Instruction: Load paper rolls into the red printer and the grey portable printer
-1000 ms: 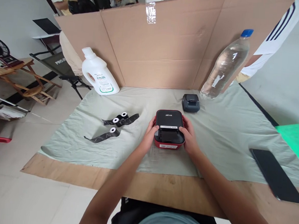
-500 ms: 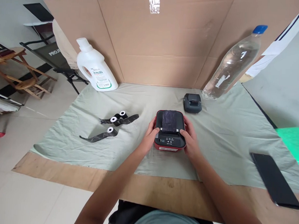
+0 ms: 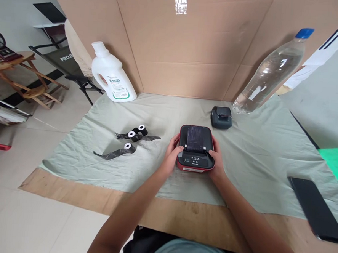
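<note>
Between my hands is a small black and red label printer [image 3: 196,158], with a dark strip [image 3: 195,139] lying over its top and buttons along the near edge. My left hand [image 3: 173,152] grips its left side, thumb on the upper edge. On the opposite side my right hand [image 3: 217,159] holds it the same way. Behind it to the right sits a smaller dark grey device [image 3: 221,117], touched by neither hand. Off to the left lie three small black rolls with white cores, the nearest roll [image 3: 129,147] trailing a dark strip.
A white detergent bottle [image 3: 112,73] leans against the cardboard screen [image 3: 191,44] at back left, and a clear water bottle [image 3: 271,77] with a blue cap at back right. A black phone [image 3: 318,210] lies at the right front. Pale green cloth [image 3: 164,114] covers most of the wooden table [image 3: 180,215].
The view has shifted slightly, so most things appear a little further right. Both hands stay on the label printer, which keeps its place on the cloth.
</note>
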`<state>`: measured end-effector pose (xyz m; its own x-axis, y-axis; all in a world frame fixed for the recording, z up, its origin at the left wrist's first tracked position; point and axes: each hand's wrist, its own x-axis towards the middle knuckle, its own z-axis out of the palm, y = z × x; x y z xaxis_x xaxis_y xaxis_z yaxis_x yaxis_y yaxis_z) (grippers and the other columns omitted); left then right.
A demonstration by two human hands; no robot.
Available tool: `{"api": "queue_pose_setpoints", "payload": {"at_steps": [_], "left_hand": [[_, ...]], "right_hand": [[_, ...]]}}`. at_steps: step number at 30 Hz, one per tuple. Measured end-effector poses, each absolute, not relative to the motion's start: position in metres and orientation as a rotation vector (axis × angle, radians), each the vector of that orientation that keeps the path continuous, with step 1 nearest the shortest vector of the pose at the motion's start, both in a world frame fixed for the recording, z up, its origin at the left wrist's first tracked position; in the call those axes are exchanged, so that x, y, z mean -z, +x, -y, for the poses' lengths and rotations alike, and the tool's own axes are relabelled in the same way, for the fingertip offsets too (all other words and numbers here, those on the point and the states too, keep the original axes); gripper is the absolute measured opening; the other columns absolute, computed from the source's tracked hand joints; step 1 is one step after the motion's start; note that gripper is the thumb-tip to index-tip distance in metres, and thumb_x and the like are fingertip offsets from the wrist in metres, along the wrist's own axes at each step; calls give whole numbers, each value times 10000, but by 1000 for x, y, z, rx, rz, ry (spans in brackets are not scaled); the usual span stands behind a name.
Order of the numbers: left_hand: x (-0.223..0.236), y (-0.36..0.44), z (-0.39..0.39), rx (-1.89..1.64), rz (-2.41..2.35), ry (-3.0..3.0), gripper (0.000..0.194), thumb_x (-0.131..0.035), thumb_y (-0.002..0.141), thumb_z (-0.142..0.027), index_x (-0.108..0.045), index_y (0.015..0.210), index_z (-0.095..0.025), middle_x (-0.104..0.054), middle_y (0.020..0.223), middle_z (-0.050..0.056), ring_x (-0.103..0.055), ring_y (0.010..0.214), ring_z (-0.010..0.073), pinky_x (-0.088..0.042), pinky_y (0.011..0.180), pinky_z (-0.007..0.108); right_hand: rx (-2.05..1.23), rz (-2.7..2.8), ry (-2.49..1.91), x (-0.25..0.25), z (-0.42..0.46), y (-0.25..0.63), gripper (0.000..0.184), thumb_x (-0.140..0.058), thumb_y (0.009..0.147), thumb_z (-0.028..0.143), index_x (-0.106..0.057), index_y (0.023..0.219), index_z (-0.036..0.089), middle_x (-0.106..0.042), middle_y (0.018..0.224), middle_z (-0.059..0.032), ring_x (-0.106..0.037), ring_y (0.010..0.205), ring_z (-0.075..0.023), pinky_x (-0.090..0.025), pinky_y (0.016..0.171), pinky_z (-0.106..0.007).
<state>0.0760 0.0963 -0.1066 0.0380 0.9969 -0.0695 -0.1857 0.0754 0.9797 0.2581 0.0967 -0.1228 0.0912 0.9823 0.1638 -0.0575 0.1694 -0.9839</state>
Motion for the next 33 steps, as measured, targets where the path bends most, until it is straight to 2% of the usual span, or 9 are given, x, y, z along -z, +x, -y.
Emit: {"api": "queue_pose_setpoints", "payload": {"at_steps": [7,15,20,25,27,30,33], "left_hand": [[108,75,-99,-1199,-1133,1139,556,-486,889,-213,-460,1442,-264,-517,1535,61,-506,1407,247,-509,1086,392],[95,76,-98,-1239,-1063,939,536,-570,835,-191,-540,1368,-240,-545,1508,55,-455,1449,270,-396,1200,423],[98,74,-98,-1274,-1051,1020,575,-578,847,-186,-502,1413,-248,-492,1555,55,-411,1481,258,-335,1246,440],[112,72,-92,-1377,-1075,1163,537,-533,964,-331,-433,1488,-264,-449,1583,77,-408,1483,245,-340,1239,441],[113,68,-89,-1420,-1115,1357,475,-504,995,-407,-497,1451,-274,-441,1581,72,-388,1491,254,-339,1237,447],[107,61,-89,-1379,-1151,1735,419,-395,1034,-468,-662,1292,-275,-395,1605,50,-355,1500,274,-317,1243,470],[96,57,-92,-1280,-1167,1982,480,-287,1057,-446,-674,1293,-289,-378,1624,28,-316,1507,272,-260,1260,491]], "right_hand": [[-1029,1230,-1197,118,-102,263,688,-453,796,379,-419,1475,275,-521,1523,-84,-485,1403,-313,-468,1096,-503],[-1025,1086,-1015,134,-108,262,643,-544,736,306,-547,1379,310,-582,1438,-42,-507,1351,-305,-439,1111,-511],[-1032,1101,-934,140,-111,264,615,-589,776,387,-556,1383,295,-606,1406,-53,-523,1335,-312,-438,1111,-513],[-985,1174,-923,146,-113,269,602,-597,833,483,-544,1398,283,-578,1457,-70,-523,1353,-305,-431,1125,-501],[-971,1186,-933,149,-115,270,610,-590,844,506,-538,1406,275,-574,1466,-79,-523,1356,-303,-429,1131,-507],[-962,1186,-945,153,-118,271,606,-570,861,521,-528,1411,270,-564,1480,-83,-520,1360,-294,-424,1140,-514],[-960,1184,-949,155,-120,271,595,-567,862,519,-534,1403,274,-575,1468,-77,-537,1339,-290,-432,1133,-519]]}}
